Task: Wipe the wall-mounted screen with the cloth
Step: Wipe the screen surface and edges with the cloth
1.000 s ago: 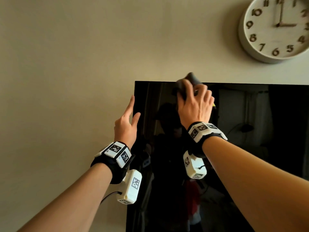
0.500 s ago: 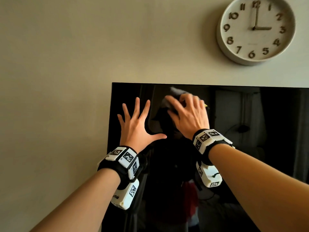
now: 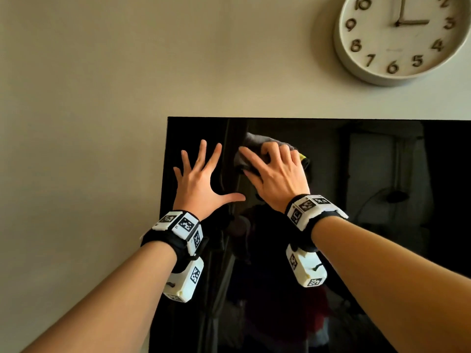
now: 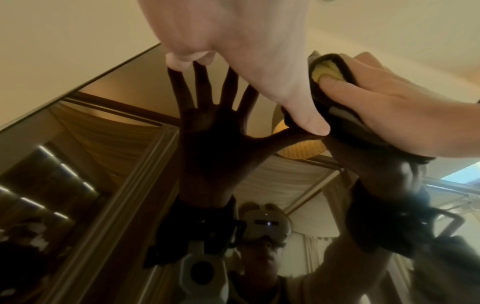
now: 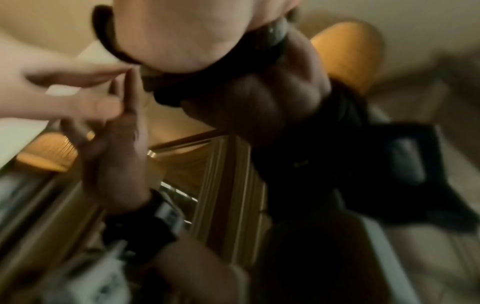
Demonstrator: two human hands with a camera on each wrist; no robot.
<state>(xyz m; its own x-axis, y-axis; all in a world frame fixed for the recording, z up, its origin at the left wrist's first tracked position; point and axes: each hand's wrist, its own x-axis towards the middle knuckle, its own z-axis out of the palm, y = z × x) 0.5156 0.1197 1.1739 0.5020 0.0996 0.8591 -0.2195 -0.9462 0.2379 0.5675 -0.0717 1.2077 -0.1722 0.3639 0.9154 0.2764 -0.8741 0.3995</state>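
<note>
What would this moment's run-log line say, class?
left hand: spread flat on screen | right hand: pressing grey cloth near top-left corner | wiping underway

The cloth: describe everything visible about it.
The cloth is dark grey soft fabric, bunched into a wad, with a yellow patch showing at one edge. The right hand grips it, fingers curled over it, pressing it against the glossy black screen near the top left corner, just right of the spread left hand.
</note>
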